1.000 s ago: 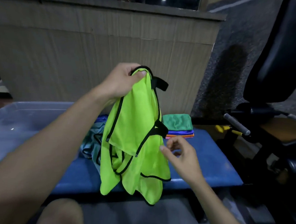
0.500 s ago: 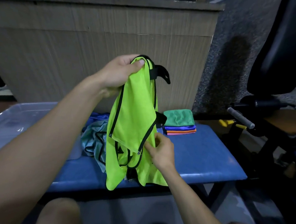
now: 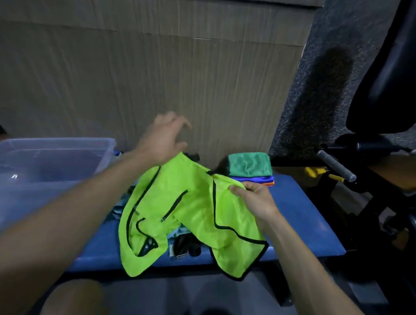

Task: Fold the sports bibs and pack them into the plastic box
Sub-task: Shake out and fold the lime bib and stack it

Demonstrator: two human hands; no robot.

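Head view: right hand pinches the lime bib by its upper edge, draped across the blue bench. Left hand hovers over it, fingers spread (blurred). One-point grip; it could slide floorward. Plastic box waits left.

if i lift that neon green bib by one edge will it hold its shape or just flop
Probably flop: the neon green bib sags in loose folds from the right hand pinching its edge, and its lower corners droop over the blue bench. It looks thin and light, so one pinch likely carries it. The mesh may slide, so keep a firm grip.
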